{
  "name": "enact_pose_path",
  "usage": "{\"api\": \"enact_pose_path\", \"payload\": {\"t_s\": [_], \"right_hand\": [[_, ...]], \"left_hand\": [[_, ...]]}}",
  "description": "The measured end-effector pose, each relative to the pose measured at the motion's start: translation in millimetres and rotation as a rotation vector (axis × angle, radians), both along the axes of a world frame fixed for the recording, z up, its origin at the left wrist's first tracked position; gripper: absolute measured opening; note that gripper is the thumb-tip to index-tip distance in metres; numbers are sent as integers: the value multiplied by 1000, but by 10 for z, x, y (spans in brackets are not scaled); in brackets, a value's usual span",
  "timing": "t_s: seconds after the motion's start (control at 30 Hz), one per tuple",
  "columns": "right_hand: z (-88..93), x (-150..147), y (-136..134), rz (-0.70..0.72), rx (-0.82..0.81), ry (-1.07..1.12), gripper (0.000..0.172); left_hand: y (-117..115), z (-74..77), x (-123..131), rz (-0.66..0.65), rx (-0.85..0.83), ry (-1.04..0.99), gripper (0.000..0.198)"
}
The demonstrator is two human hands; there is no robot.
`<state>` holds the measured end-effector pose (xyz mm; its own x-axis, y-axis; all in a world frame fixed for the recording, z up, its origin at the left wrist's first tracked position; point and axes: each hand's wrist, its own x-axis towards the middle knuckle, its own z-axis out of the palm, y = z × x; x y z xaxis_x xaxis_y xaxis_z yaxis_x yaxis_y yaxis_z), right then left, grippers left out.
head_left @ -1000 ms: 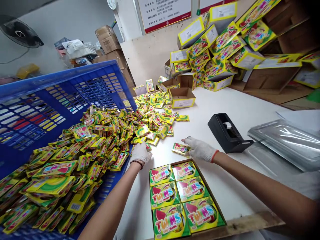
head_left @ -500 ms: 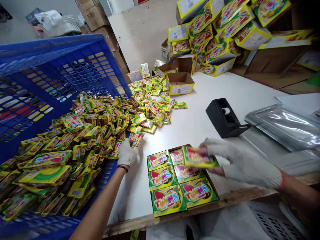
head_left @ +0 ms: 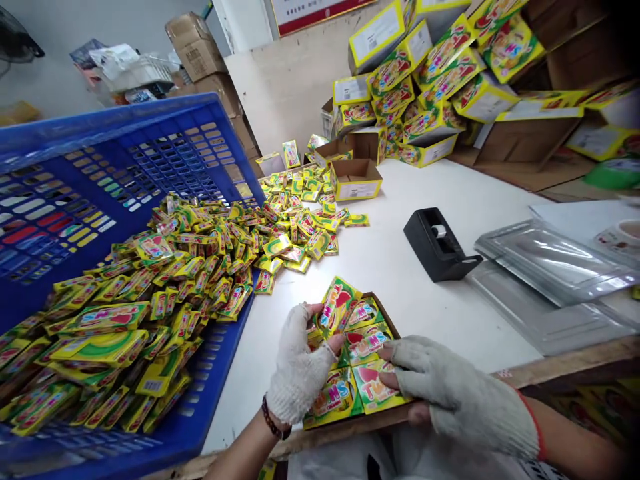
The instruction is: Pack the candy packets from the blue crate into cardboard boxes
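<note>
My left hand (head_left: 300,363), in a white fingerless glove, grips a small TWINS candy box (head_left: 337,307) tilted over the left side of a shallow display carton (head_left: 357,422). Rows of the same green and yellow candy boxes lie flat in this carton, partly hidden by my hands. My right hand (head_left: 463,393), gloved alike, rests at the carton's right side. Its fingers reach out over the packed boxes, with the thumb low by the front right corner. On the left, a blue plastic crate (head_left: 213,380) lies tipped, with a heap of candy boxes (head_left: 190,267) spilling onto the white table (head_left: 380,247).
A black tape dispenser (head_left: 437,247) stands right of centre. Clear plastic trays (head_left: 555,260) lie stacked at the right. Open display boxes (head_left: 356,180) stand at the back, beside a high pile of printed cartons (head_left: 400,100). The wooden table edge (head_left: 565,360) runs along the front.
My left hand has moved right from the loose heap to the carton, bringing a candy box. My right hand has let go of its candy box and come down onto the carton's right side.
</note>
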<state>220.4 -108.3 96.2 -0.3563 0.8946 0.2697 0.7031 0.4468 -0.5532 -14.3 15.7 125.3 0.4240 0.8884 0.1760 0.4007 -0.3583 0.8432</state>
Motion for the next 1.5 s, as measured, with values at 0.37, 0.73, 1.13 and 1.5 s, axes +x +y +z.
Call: {"api": "enact_pose_path", "payload": {"t_s": [0.37, 0.73, 1.13, 1.5], "right_hand": [[317, -174, 755, -297, -261, 582, 47], [48, -64, 844, -7, -33, -128, 24], [-281, -137, 721, -117, 181, 81, 24], [219, -23, 1262, -308, -139, 488, 28]], "left_hand": [[178, -90, 165, -86, 299, 120, 56], [1923, -732, -487, 367, 281, 912, 48], [1521, -632, -316, 194, 226, 661, 32], [423, -86, 407, -262, 589, 350, 70]]}}
